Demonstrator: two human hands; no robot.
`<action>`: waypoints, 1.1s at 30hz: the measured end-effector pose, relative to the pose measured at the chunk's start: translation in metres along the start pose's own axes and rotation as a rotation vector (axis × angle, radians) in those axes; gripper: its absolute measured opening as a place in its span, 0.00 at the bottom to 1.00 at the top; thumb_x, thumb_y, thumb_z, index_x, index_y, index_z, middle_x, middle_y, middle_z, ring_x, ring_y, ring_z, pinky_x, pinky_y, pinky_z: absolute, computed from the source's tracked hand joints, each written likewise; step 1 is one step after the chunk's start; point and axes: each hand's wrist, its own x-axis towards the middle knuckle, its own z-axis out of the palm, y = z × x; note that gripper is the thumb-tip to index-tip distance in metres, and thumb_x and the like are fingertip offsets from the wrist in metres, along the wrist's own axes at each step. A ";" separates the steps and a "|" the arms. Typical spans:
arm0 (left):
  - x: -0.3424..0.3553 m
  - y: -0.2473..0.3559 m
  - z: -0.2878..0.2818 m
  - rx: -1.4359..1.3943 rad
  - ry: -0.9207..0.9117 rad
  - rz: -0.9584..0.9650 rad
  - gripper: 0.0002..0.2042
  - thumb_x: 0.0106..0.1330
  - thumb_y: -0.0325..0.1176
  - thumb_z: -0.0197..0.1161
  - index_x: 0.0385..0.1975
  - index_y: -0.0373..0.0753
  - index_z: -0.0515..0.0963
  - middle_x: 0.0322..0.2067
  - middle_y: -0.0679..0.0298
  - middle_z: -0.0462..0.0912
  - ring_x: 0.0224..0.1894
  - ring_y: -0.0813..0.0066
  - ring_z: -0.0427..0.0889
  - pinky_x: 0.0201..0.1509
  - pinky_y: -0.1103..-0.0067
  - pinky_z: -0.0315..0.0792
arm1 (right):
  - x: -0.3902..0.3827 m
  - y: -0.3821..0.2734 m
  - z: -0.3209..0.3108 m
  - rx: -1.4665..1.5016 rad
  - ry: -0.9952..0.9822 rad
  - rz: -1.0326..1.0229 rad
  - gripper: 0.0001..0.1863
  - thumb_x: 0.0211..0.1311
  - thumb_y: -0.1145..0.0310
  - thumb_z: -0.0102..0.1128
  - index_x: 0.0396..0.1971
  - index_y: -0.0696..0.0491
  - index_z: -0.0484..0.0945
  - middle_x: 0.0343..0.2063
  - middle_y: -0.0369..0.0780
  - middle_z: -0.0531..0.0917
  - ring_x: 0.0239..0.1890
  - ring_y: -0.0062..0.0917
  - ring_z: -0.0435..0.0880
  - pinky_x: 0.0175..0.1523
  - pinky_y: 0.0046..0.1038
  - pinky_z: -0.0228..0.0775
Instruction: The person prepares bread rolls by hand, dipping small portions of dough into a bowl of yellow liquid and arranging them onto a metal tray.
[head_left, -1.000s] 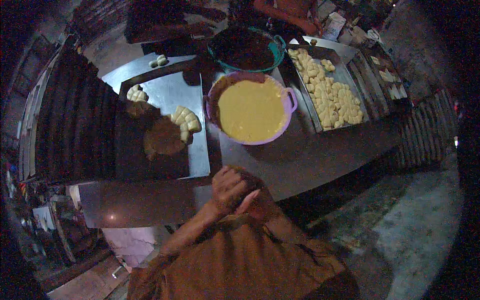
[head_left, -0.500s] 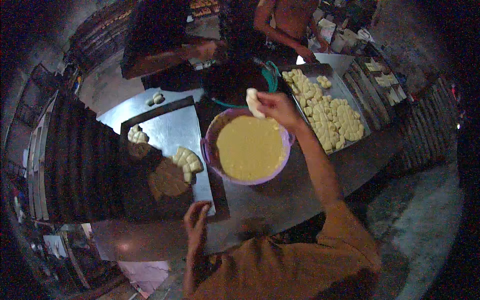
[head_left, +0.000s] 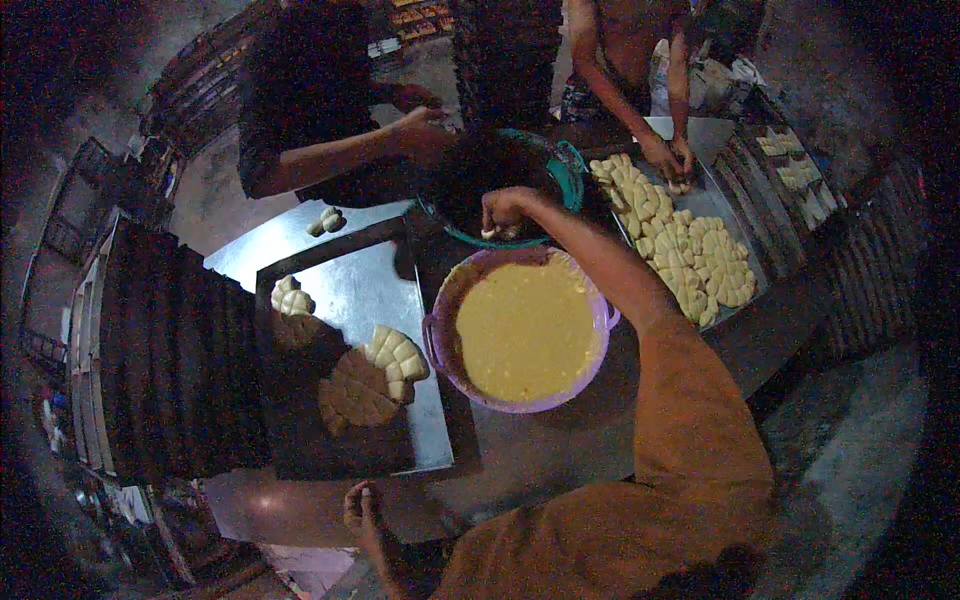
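Observation:
My right hand (head_left: 508, 212) reaches over the near rim of a dark basin with a teal edge (head_left: 572, 180). Its fingers point down, closed on a pale piece of dough (head_left: 510, 232) that is partly hidden by the hand. Just nearer to me, a lilac tub (head_left: 520, 407) holds a thick yellow batter (head_left: 525, 325). Low on the left, my left hand (head_left: 362, 508) hovers by the near edge of a metal tray (head_left: 340, 260), loosely curled, with nothing in it. On that tray lie clustered dough pieces (head_left: 395, 360), some of them in deep shadow.
Many dough pieces (head_left: 690, 250) cover a tray on the right, where a co-worker's hands (head_left: 672, 165) work. Another person's hand (head_left: 425, 130) is beyond the dark basin. Stacked trays (head_left: 170, 350) rise at the left. Two small dough pieces (head_left: 325, 221) lie on a metal sheet.
My right hand has moved from above the batter tub to the dark basin, carrying the dough. My left hand has drawn back from the tray's corner. The co-worker's hands have come together over the right tray.

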 end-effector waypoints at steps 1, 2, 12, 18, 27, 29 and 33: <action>-0.004 0.005 0.006 0.003 -0.015 0.021 0.11 0.67 0.34 0.57 0.43 0.36 0.75 0.44 0.61 0.76 0.48 0.71 0.74 0.55 0.75 0.68 | -0.003 -0.011 -0.003 0.031 -0.057 0.009 0.22 0.45 0.79 0.56 0.42 0.46 0.85 0.35 0.36 0.87 0.28 0.22 0.81 0.31 0.32 0.74; -0.005 0.009 0.010 0.007 -0.030 0.041 0.11 0.67 0.34 0.57 0.43 0.36 0.75 0.44 0.61 0.76 0.48 0.71 0.74 0.54 0.75 0.68 | -0.006 -0.022 -0.008 0.061 -0.114 0.019 0.22 0.45 0.79 0.56 0.43 0.46 0.85 0.36 0.36 0.87 0.29 0.22 0.81 0.31 0.31 0.74; 0.021 0.012 0.011 0.012 -0.196 0.138 0.07 0.66 0.31 0.57 0.39 0.35 0.76 0.38 0.62 0.78 0.43 0.73 0.76 0.51 0.76 0.70 | -0.044 -0.042 -0.023 -0.001 -0.096 -0.058 0.18 0.49 0.73 0.65 0.43 0.51 0.84 0.37 0.35 0.86 0.33 0.22 0.81 0.36 0.31 0.74; 0.009 0.016 0.011 0.023 -0.184 0.165 0.08 0.66 0.31 0.56 0.40 0.35 0.77 0.39 0.62 0.78 0.42 0.73 0.76 0.51 0.76 0.70 | -0.077 -0.043 -0.028 0.062 0.084 -0.202 0.14 0.53 0.74 0.62 0.42 0.54 0.82 0.33 0.33 0.85 0.33 0.19 0.79 0.38 0.25 0.73; -0.010 0.049 0.111 -0.527 -0.744 -0.409 0.20 0.72 0.47 0.49 0.55 0.39 0.69 0.46 0.61 0.78 0.45 0.72 0.77 0.51 0.75 0.71 | -0.212 -0.210 0.100 1.289 -0.039 -0.598 0.27 0.61 0.69 0.61 0.58 0.52 0.61 0.41 0.38 0.82 0.42 0.22 0.82 0.45 0.25 0.76; -0.011 0.047 0.124 -0.645 -0.818 -0.467 0.19 0.71 0.48 0.49 0.53 0.41 0.70 0.44 0.63 0.78 0.44 0.73 0.77 0.48 0.77 0.72 | -0.244 -0.241 0.133 1.292 -0.028 -0.522 0.29 0.61 0.71 0.61 0.59 0.53 0.59 0.42 0.41 0.81 0.44 0.26 0.82 0.47 0.27 0.76; -0.020 0.037 0.114 -0.644 -0.886 -0.544 0.17 0.71 0.48 0.49 0.48 0.42 0.72 0.39 0.67 0.78 0.40 0.76 0.76 0.40 0.79 0.71 | -0.281 -0.255 0.186 1.533 0.059 -0.445 0.29 0.61 0.75 0.58 0.61 0.52 0.57 0.45 0.41 0.79 0.46 0.26 0.81 0.51 0.28 0.74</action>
